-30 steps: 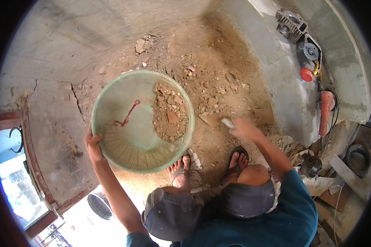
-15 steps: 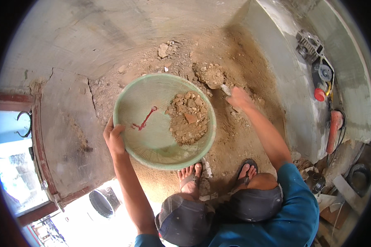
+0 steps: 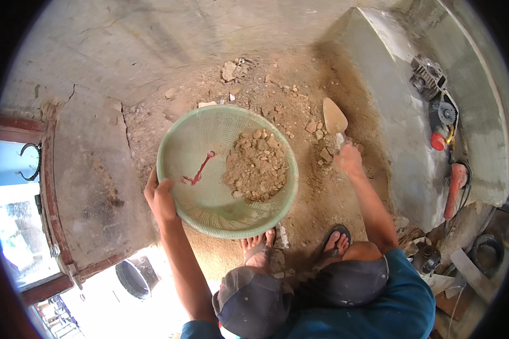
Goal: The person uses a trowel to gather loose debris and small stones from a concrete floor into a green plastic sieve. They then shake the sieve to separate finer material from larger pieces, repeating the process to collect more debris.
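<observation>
My left hand [image 3: 160, 198] grips the left rim of a round, pale green woven plastic basket [image 3: 195, 127], thumb over the edge. In its right half lies a heap of soil and broken stones [image 3: 258, 165]. A crooked red strip [image 3: 199, 168] shows on the basket's bare left side. To the right of the basket, my right hand [image 3: 349, 159] is closed around the handle of a trowel [image 3: 335, 116]. The blade points away from me, over the loose dirt and rubble [image 3: 316, 129] on the ground, and carries no heap.
Concrete walls stand ahead and at left. On the right ledge lie a metal engine part [image 3: 428, 76] and an orange-red power tool [image 3: 456, 186]. A bucket [image 3: 134, 278] stands at lower left beside the doorway. Chunks of rubble [image 3: 230, 71] lie beyond the basket. My sandalled feet [image 3: 258, 248] are near it.
The trowel held a load of dirt beside the basket; now its blade is bare and farther right. The heap in the basket has grown and covers the reddish shard.
</observation>
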Motion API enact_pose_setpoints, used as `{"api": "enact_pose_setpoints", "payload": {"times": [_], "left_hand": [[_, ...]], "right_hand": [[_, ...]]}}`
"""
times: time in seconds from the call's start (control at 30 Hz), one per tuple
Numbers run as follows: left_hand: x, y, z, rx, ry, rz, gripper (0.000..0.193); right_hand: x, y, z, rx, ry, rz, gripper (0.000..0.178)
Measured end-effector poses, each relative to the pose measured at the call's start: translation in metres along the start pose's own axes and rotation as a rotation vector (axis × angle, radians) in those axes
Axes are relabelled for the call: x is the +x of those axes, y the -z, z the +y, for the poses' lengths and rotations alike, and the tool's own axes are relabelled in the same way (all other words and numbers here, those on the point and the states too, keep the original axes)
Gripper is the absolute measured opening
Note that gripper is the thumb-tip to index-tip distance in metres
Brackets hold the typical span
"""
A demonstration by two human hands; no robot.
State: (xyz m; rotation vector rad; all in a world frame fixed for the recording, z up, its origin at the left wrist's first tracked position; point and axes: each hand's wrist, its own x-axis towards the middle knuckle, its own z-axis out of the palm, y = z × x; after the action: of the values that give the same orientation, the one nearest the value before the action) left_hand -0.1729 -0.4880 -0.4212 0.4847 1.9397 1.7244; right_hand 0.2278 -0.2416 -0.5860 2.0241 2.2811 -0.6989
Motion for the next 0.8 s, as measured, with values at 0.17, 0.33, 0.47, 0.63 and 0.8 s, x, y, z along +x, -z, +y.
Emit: {"api": "enact_pose_setpoints", "payload": {"times": [0.17, 0.33, 0.47, 0.63, 0.8], "left_hand": [[-0.008, 0.007, -0.009, -0.041, 0.011, 0.025, 0.058], [-0.004, 0.000, -0.005, -0.067, -0.025, -0.015, 0.058], [-0.006, -0.010, 0.000, -0.024, -0.011, -0.001, 0.056], [-0.001, -0.020, 0.004, 0.005, -0.008, 0.014, 0.056], [0.010, -0.027, 0.010, 0.068, -0.022, 0.027, 0.054]], "right_hand": [[0.043, -0.053, -0.028, 0.104, 0.092, -0.237, 0.034], [0.091, -0.088, -0.082, 0.083, 0.266, -0.321, 0.037], [0.115, -0.092, -0.095, 0.132, 0.270, -0.366, 0.041], [0.105, -0.057, -0.101, 0.186, 0.259, -0.332, 0.045], [0.044, 0.008, -0.113, 0.057, 0.384, -0.212, 0.043]]}}
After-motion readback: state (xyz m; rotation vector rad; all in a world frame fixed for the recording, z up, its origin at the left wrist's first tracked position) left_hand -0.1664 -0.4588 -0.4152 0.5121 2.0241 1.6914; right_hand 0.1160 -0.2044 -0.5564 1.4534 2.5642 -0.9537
